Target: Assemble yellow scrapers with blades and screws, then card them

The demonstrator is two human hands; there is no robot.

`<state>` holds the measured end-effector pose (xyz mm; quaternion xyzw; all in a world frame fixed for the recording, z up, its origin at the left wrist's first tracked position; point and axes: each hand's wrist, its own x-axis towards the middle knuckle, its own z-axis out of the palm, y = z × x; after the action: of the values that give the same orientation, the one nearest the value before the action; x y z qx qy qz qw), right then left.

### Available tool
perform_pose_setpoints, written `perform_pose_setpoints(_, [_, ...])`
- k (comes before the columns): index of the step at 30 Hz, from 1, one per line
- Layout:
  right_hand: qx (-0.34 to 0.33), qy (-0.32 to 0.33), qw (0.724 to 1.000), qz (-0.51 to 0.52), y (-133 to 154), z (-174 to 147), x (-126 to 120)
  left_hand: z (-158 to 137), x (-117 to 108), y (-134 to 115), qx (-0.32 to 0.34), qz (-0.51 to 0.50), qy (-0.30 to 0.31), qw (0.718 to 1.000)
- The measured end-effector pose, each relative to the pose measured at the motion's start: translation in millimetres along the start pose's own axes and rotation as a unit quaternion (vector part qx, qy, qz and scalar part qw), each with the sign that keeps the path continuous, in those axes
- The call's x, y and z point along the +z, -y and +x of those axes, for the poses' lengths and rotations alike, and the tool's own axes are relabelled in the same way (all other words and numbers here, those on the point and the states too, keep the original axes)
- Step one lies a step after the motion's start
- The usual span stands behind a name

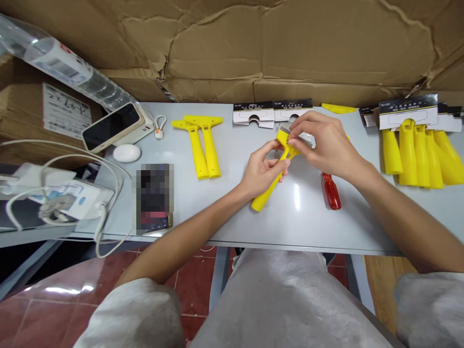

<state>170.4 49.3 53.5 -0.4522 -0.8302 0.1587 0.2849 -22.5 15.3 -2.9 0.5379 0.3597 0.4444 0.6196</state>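
- Clock face centred on the held yellow scraper (266, 194); 12 = far side of the grey table (232, 212).
- Yellow scraper: at centre, raised before the torso; grip slants down toward 7, head toward 1.
- Left hand (263, 171): fingers curled closed round the grip just below the head, thumb across the front.
- Right hand (328, 142): at the scraper head, on its 1 to 2 side; fingers bent, thumb and fingertips nearly together. Cannot tell whether a small part is pinched between them.
- Metal part (308, 139): shiny, beside the head, partly covered by right fingers.
- Red handle (331, 192): 4 o'clock, lying on the table; upper end hidden beneath the right hand.
- Two yellow scraper bodies (211, 152): between 9 and 10, overlapping, heads toward 12.
- Black-and-white cards (253, 117): 11 to 12, side by side.
- Flat yellow piece (339, 108): between 1 and 2, far side.
- Carded yellow scrapers (408, 154): 3 o'clock, grouped, grips toward the near edge.
- Pixelated device (154, 198): between 8 and 9.
- White oval object (126, 153): 9 o'clock.
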Motion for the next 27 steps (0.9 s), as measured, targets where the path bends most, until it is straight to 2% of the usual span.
perform_pose_setpoints(4, [0.032, -0.013, 0.999, -0.039, -6.0, -8.7, -25.5, 1.7, -0.8, 3.4, -0.005, -0.028, -0.019, 0.999])
perform_pose_setpoints(6, [0.067, 0.012, 0.995, -0.076, -9.0, -23.5, -40.0, 1.8, -1.1, 5.4, -0.006, -0.033, -0.029, 0.999])
perform_pose_setpoints(9, [0.124, 0.107, 0.977, -0.138, -7.3, -58.0, -52.3, 1.3, -1.3, 6.6, -0.009, -0.031, -0.028, 0.999])
perform_pose_setpoints(11, [0.165, 0.182, 0.953, -0.176, -0.8, -82.7, -51.3, 1.0, -1.1, 6.4, -0.011, -0.026, -0.025, 0.999])
perform_pose_setpoints(12, [0.182, 0.197, 0.942, -0.201, 3.5, -93.5, -48.2, 1.0, -0.9, 6.2, -0.011, -0.023, -0.024, 0.999])
perform_pose_setpoints(17, [0.264, 0.167, 0.912, -0.266, 19.9, -119.6, -24.9, 0.6, 1.0, 5.6, -0.003, -0.014, -0.037, 0.999])
perform_pose_setpoints(21, [0.298, 0.141, 0.912, -0.245, 20.0, -117.7, -15.7, -0.5, 2.7, 4.5, 0.008, -0.007, -0.043, 0.999])
perform_pose_setpoints(27, [0.302, 0.155, 0.911, -0.232, 12.3, -115.7, -19.1, -0.7, 3.0, 2.9, 0.006, -0.009, -0.044, 0.999])
